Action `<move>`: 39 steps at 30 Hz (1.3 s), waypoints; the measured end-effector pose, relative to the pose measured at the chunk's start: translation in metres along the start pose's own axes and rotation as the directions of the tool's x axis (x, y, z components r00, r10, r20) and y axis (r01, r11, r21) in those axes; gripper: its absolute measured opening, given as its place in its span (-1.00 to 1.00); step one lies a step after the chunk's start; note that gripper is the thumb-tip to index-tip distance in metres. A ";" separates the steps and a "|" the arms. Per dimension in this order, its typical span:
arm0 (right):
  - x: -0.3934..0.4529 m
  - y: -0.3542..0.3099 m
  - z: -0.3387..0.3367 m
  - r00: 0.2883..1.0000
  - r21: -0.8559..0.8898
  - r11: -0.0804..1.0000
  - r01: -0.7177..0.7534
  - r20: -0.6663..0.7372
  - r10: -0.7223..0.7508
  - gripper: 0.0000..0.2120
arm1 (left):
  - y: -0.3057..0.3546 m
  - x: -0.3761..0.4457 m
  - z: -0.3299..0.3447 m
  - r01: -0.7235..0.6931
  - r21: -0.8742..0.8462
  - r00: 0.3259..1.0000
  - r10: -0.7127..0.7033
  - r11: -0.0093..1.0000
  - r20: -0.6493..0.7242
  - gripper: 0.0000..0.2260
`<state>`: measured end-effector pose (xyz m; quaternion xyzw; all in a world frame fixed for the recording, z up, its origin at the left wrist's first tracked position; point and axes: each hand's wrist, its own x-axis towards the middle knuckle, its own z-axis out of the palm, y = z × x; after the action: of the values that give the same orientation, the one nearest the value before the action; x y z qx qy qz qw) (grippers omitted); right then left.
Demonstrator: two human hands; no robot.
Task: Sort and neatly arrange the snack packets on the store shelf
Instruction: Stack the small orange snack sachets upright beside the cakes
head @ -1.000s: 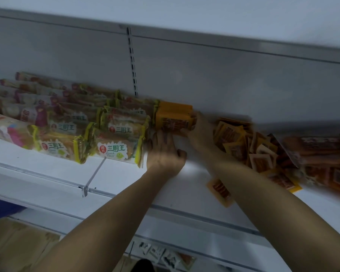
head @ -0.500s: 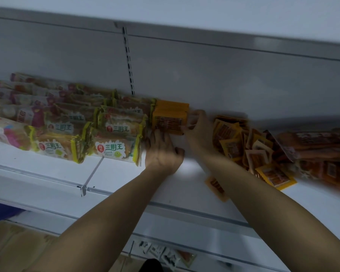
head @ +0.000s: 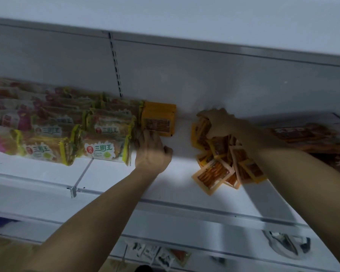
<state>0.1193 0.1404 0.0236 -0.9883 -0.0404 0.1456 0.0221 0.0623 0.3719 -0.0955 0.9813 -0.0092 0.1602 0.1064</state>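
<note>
Right hand point(head: 219, 122) on the loose pile, stack to its left

It reaches into the far end of the scattered orange packets point(head: 220, 160), fingers curled among them; whether it grips one I cannot tell. The left hand point(head: 152, 150), fingers straight, rests against the neat orange stack point(head: 158, 119), nearer to it.

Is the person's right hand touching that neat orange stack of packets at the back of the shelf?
Apart. The head view shows bare white shelf between the right hand and the orange stack of packets.
</note>
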 end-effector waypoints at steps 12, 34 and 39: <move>-0.008 -0.008 -0.019 0.976 -0.206 0.961 0.186 -0.071 -0.205 -0.44 | -0.004 -0.001 -0.001 -0.122 -0.032 0.986 0.117 0.992 -0.118 -0.68; -0.084 -0.032 0.068 0.883 0.838 0.479 0.261 -0.408 0.232 -0.50 | 0.058 -0.052 -0.072 0.502 -0.850 0.864 0.145 -0.158 0.483 -0.80; -0.097 -0.034 0.076 0.889 0.864 0.439 0.246 -0.382 0.253 -0.67 | 0.045 -0.055 -0.079 0.555 -0.764 0.827 0.113 -0.330 0.551 -0.84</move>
<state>0.0023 0.1686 -0.0194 -0.8281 0.0517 -0.0928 0.5504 -0.0166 0.3436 -0.0303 0.4806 0.0469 -0.1503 0.8627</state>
